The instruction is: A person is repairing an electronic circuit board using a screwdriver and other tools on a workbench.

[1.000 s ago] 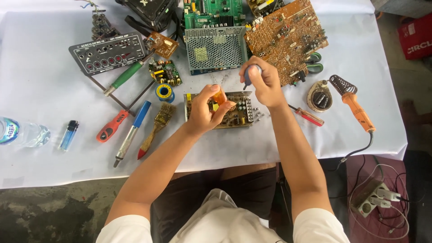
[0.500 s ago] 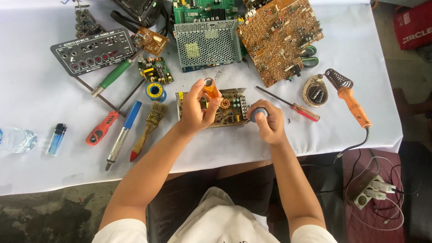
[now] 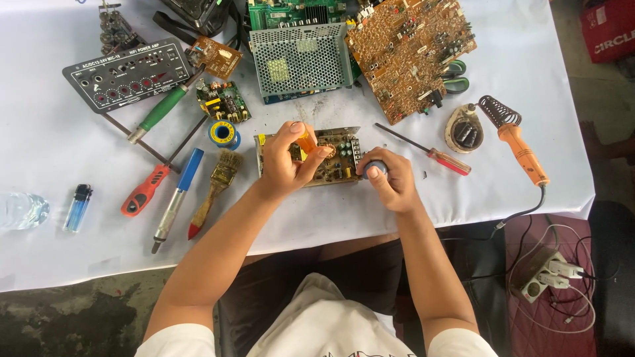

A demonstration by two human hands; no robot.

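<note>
Left hand: the left hand (image 3: 286, 165) pinches a small orange cylindrical part (image 3: 306, 141) between thumb and fingertips, resting over the circuit board (image 3: 334, 158).
Right hand: the right hand (image 3: 391, 186) is clenched around a rounded blue-grey tool handle (image 3: 375, 168), touching the board's right end.
Circuit board: a rectangular board in a thin metal tray, crowded with small cylinders and a copper coil, lying near the middle of the table's front edge.
Table: the table (image 3: 53, 152) is covered with a smooth white cloth.
Left of the board: a bristle brush (image 3: 215, 192) with a wooden, red-tipped handle; a blue-and-steel pen-shaped tool (image 3: 175, 198); a red-handled cutter (image 3: 142, 192); a green-handled screwdriver (image 3: 159, 112); a blue solder reel (image 3: 223, 133).
Right of the board: a slim red-handled screwdriver (image 3: 426, 151) and an orange soldering iron (image 3: 522, 153) with a coiled wire stand.
Far edge: a perforated metal case (image 3: 301, 59), a large brown board (image 3: 410, 49) studded with parts, and a black panel (image 3: 129, 74) with round sockets.
Left edge: a blue translucent lighter (image 3: 77, 207) and a clear plastic bottle (image 3: 23, 210).
</note>
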